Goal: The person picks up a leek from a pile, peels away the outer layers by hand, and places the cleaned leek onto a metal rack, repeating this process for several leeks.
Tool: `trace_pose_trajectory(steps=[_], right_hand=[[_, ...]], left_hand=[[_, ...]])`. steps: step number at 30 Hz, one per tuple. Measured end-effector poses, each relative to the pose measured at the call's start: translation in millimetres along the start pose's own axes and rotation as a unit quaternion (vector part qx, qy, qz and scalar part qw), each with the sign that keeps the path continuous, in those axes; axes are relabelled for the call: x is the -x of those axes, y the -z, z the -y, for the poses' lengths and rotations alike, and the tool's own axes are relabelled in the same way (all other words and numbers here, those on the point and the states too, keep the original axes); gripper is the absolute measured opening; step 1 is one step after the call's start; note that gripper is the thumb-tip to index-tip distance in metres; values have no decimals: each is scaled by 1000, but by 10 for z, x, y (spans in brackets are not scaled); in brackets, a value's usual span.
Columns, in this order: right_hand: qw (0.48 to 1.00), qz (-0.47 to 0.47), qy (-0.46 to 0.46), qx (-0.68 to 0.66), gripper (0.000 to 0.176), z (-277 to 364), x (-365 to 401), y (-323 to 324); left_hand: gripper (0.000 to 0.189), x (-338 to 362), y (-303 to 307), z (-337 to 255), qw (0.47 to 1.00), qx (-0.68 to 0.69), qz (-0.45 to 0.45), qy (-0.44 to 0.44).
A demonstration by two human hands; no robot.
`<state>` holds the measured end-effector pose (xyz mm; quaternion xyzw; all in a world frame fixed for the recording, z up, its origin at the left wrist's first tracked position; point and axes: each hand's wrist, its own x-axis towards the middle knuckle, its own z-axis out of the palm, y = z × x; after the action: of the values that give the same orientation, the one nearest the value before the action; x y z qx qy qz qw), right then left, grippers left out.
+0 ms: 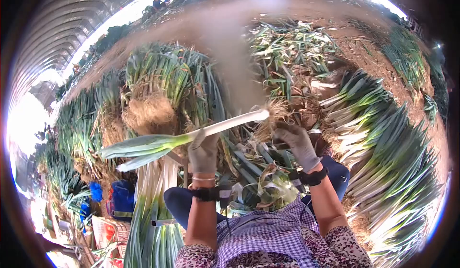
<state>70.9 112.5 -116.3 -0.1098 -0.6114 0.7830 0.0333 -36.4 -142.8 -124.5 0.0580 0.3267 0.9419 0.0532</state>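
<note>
Grey gloves point(203, 153), white-green leek point(191, 136), purple checked apron point(261, 232).

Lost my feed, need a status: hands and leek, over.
Left hand shut on leek, held sideways. Right hand at its root end, grip unclear. Around: leek piles.

The leek point(191, 136) lies across the middle, in the left hand point(203, 152). Its root end is just beside the right hand point(296, 142), and its leaves point left. Under both hands, cut bits point(268, 189) lie on the lap. Behind the hands, a big heap of leeks point(163, 86) sits on the ground point(369, 57). A row of leeks point(393, 167) lies along the right side. A bundle point(153, 225) lies by the left knee. Loose leaves point(292, 45) lie far back.
</note>
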Motion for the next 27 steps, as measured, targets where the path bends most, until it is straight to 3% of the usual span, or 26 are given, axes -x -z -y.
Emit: trace_pose_trajectory(steps=[1,2,4,6,7,8,9,10,11,13,14,15,16,17,18,20,22,26,27], right_hand=[[997,59,-49,-26,46,-2,-11,-174],[988,95,-27,-115,43,-86,-2,-360],[973,91,9,-213,38,-138,-130,-557],[966,69,51,-245,35,-203,-251,-658],[981,33,104,-160,33,-158,-226,-608],[984,-8,173,-33,31,-71,-184,-535],[974,-40,219,35,29,45,-126,-459],[965,-57,251,54,28,162,-84,-402],[969,-79,228,-46,31,277,-23,-404],[963,22,266,-33,35,384,-57,-168],[957,66,282,-15,38,426,-71,-28],[941,82,324,46,42,472,-112,110],[920,93,368,103,45,519,-156,246],[924,114,364,24,45,607,-156,220],[922,134,360,-54,46,699,-155,187],[924,40,376,-59,49,955,-18,28],[855,-106,488,144,54,1147,0,-162],[815,-165,548,86,56,1519,-37,-786],[806,-171,561,80,54,1592,-45,-931]], left_hand=[[19,4,-38,23,1000,6,8,-1],[20,-7,-32,103,1000,-21,21,0],[21,66,40,266,975,-210,65,23],[23,158,73,393,910,-382,152,57],[25,144,245,512,836,-472,264,-91],[29,377,31,340,860,-442,242,-84],[39,495,-76,151,805,-539,227,-102],[46,526,-185,-74,780,-556,227,-177],[53,546,-260,-271,749,-572,227,-246],[70,382,-383,-490,617,-652,214,-385],[79,225,-171,-259,579,-695,238,-354],[79,167,-108,-225,685,-643,329,-88],[79,141,-10,-210,757,-542,363,41],[79,138,117,-124,804,-419,386,167],[81,42,304,420,723,-508,454,-115],[81,204,335,657,697,-515,437,-242],[98,494,8,246,756,-522,388,-69],[104,599,-70,-103,745,-557,230,-285],[101,582,-88,-169,738,-567,206,-303]])
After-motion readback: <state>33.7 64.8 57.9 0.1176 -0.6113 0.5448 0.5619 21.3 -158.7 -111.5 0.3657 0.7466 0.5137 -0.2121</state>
